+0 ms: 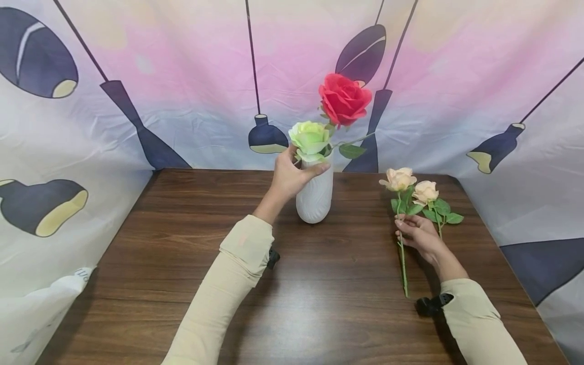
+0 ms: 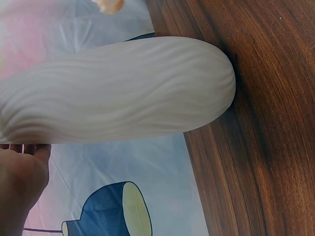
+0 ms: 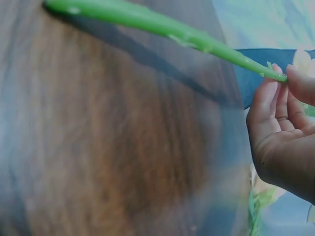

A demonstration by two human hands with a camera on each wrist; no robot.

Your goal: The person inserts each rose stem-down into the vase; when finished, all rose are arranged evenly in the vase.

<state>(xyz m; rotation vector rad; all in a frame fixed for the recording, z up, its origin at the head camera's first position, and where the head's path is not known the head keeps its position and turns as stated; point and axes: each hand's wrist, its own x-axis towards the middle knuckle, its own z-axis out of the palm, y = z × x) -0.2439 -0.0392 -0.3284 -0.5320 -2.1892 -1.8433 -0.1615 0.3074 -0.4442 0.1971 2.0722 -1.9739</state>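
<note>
My left hand (image 1: 289, 177) grips the white ribbed vase (image 1: 316, 197) near its mouth, thumb across the front. The vase stands upright toward the back of the table, and its wavy side fills much of the left wrist view. From it rise a tall red rose (image 1: 345, 100) and a lower pale green rose (image 1: 310, 138). On the right, my right hand (image 1: 423, 238) pinches the stem of a cream rose (image 1: 398, 179) between thumb and fingers. In the right wrist view, its green stem (image 3: 187, 38) slants down from the fingertips. A second cream rose (image 1: 426, 192) lies just behind that hand.
The dark wooden table (image 1: 182, 243) reaches back to a cloth backdrop (image 1: 196, 101) printed with hanging lamps. More cloth hangs along both sides. The vase is close to the table's back edge, and the cream roses are near the right edge.
</note>
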